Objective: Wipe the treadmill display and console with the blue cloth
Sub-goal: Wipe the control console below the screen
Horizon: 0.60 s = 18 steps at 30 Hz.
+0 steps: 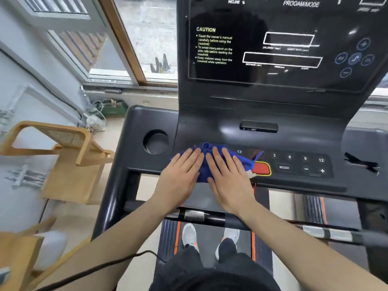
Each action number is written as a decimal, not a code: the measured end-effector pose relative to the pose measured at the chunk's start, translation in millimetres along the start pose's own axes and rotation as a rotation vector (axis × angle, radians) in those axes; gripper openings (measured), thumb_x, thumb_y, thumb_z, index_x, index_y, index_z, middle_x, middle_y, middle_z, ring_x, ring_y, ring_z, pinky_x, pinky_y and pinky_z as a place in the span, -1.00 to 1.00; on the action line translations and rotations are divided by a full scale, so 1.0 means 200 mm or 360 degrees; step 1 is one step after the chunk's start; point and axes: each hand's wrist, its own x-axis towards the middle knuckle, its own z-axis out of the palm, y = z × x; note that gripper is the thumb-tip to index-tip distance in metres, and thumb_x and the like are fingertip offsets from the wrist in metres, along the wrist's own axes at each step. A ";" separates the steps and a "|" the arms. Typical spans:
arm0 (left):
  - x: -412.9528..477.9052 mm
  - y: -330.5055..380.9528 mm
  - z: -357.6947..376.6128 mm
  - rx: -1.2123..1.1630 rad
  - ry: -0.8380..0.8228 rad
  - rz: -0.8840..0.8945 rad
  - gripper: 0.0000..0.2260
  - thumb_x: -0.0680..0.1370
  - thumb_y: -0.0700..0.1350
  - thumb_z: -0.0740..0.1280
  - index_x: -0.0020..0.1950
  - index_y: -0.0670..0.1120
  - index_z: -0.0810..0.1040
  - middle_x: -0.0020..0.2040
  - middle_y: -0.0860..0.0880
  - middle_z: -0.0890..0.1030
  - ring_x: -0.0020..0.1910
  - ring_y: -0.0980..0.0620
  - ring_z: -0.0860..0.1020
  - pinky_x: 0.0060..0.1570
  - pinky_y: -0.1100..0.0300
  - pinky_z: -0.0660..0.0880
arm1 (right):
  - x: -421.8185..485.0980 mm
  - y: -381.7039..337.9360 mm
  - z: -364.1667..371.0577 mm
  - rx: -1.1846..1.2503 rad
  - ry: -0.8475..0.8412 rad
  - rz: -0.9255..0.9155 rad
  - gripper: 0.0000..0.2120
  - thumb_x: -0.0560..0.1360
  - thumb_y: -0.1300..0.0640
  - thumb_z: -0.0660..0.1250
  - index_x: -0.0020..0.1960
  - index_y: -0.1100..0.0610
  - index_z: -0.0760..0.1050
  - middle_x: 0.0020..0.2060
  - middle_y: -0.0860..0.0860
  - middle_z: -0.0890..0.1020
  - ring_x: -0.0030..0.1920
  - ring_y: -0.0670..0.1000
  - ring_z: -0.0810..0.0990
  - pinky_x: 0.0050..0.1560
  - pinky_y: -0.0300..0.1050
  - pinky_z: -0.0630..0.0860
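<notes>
The blue cloth (204, 168) lies bunched on the left half of the treadmill console (294, 143), over the left row of number buttons. My left hand (180, 175) and my right hand (228, 177) both press flat on the cloth, side by side, fingers stretched out and pointing away from me. A white tag of the cloth sticks out beside the red stop button (261, 169). Above the console rises the dark display (273, 49), switched off, with a CAUTION text on its left.
A round cup holder (155, 141) sits at the console's left end. Number, MODE, minus and plus buttons (304, 164) fill the right half. Black tape (361, 162) marks the far right. A wooden chair (69, 156) stands left of the treadmill, below a window (126, 38).
</notes>
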 end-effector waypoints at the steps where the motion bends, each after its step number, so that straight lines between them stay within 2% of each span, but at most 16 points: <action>1: -0.03 -0.03 -0.01 0.0014 -0.0024 0.0012 -0.55 0.65 -0.07 0.18 0.53 -0.17 0.36 0.53 -0.13 0.36 0.50 -0.14 0.33 0.44 -0.07 0.33 | 0.01 -0.03 0.00 0.0004 -0.0007 -0.0019 -0.38 0.61 -0.10 0.00 0.60 0.15 0.17 0.58 0.12 0.23 0.59 0.19 0.15 0.56 0.15 0.11; 4: 0.05 -0.15 -0.06 0.0072 -0.0085 -0.0097 -0.53 0.66 -0.06 0.06 0.55 -0.20 0.31 0.55 -0.16 0.31 0.53 -0.16 0.28 0.43 -0.10 0.35 | 0.21 -0.06 -0.03 0.0045 0.0034 -0.0120 -0.38 0.61 -0.12 -0.02 0.59 0.16 0.20 0.57 0.13 0.25 0.58 0.17 0.17 0.54 0.14 0.14; 6: 0.18 -0.19 -0.08 0.0070 -0.0083 -0.0235 -0.48 0.66 -0.03 -0.05 0.57 -0.22 0.23 0.58 -0.18 0.24 0.56 -0.18 0.21 0.46 -0.13 0.30 | 0.39 -0.01 -0.09 0.0030 0.0010 -0.0165 -0.35 0.62 -0.15 -0.06 0.62 0.14 0.13 0.61 0.11 0.15 0.61 0.14 0.08 0.57 0.14 0.10; 9: 0.36 -0.15 -0.08 0.0053 -0.0033 -0.0335 -0.45 0.66 0.00 -0.09 0.61 -0.21 0.10 0.62 -0.19 0.09 0.59 -0.18 0.09 0.52 -0.11 0.14 | 0.52 0.14 -0.15 -0.0173 -0.0019 -0.0162 -0.31 0.62 -0.20 -0.10 0.64 0.13 0.00 0.63 0.08 0.00 0.62 0.11 -0.06 0.59 0.12 -0.02; 13: 0.40 0.01 -0.02 0.0029 -0.0068 -0.0157 -0.45 0.65 -0.01 -0.09 0.61 -0.20 0.09 0.63 -0.17 0.07 0.60 -0.17 0.07 0.52 -0.13 0.16 | 0.32 0.24 -0.11 -0.0058 0.0000 0.0025 -0.34 0.63 -0.16 -0.03 0.63 0.14 0.01 0.63 0.10 -0.01 0.62 0.13 -0.06 0.59 0.13 -0.01; 16: 0.28 0.03 -0.01 0.0002 -0.0120 0.0020 -0.47 0.65 -0.02 -0.04 0.59 -0.19 0.20 0.61 -0.16 0.18 0.57 -0.17 0.17 0.50 -0.11 0.23 | 0.15 0.15 -0.06 -0.0020 0.0014 0.0125 -0.35 0.61 -0.13 -0.01 0.60 0.18 0.14 0.61 0.16 0.13 0.60 0.19 0.10 0.56 0.16 0.11; 18: 0.16 -0.02 -0.01 0.0028 -0.0121 0.0054 -0.49 0.66 -0.03 0.00 0.58 -0.21 0.22 0.60 -0.17 0.20 0.57 -0.17 0.19 0.49 -0.11 0.24 | 0.12 0.05 -0.05 0.0000 0.0034 0.0082 -0.36 0.61 -0.12 0.01 0.58 0.19 0.20 0.58 0.17 0.20 0.58 0.21 0.15 0.54 0.17 0.17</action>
